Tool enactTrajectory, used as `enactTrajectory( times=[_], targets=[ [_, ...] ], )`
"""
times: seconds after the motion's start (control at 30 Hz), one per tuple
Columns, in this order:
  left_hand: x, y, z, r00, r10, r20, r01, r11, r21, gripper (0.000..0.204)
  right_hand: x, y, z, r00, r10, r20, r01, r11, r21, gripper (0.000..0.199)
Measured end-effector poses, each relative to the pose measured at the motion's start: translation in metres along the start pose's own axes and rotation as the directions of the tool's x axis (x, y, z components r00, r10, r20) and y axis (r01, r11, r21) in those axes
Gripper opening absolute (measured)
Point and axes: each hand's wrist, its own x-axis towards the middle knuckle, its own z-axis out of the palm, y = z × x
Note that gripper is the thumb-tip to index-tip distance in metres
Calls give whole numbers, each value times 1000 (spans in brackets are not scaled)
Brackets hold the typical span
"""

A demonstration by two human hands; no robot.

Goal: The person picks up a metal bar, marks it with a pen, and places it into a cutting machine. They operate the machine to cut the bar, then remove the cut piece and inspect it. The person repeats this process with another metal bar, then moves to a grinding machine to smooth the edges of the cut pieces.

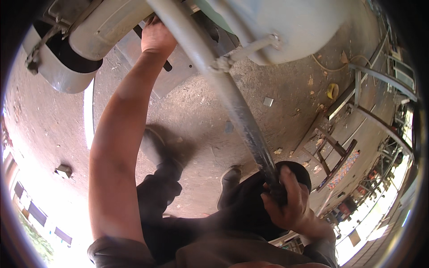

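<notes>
A long grey metal lever (241, 114), worn dark toward its lower end, slants across the middle of the view. My right hand (290, 201) is closed round its near end, beside my right knee. Upper left of centre, my left hand (157, 36) reaches in beside a thick grey machine tube (109, 29), above a flat metal plate (178, 71). Its fingers bend away and are mostly hidden, so what they touch does not show. A large rounded pale grey machine body (308, 27) stands at the top, with a short linkage (250, 50) joined to the lever.
An open-ended metal housing (67, 80) juts out at the left. On the concrete floor lie a small metal piece (268, 102), a yellow tape roll (332, 91) and scattered scraps. Metal frames (384, 80) and a low stool-like frame (333, 154) stand at the right. My shoes (230, 183) are below.
</notes>
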Motion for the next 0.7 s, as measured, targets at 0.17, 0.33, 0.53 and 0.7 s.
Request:
enactTrajectory(
  times=[0.17,0.33,0.53,0.7],
  targets=[
    [8,14,-26,990,135,-37,-131,987,94,34,7,-5,0,990,132,53,-133,991,11,64],
    [12,24,-35,996,85,33,-88,993,78,34,11,-17,-10,987,147,66,-146,989,-32,63],
    [-3,-3,-6,997,71,-31,-70,997,23,32,11,-26,-14,997,71,26,-69,995,-71,64],
    [9,31,-57,985,35,171,-43,998,46,40,6,-43,-29,964,230,135,-221,972,-78,70]
  ],
)
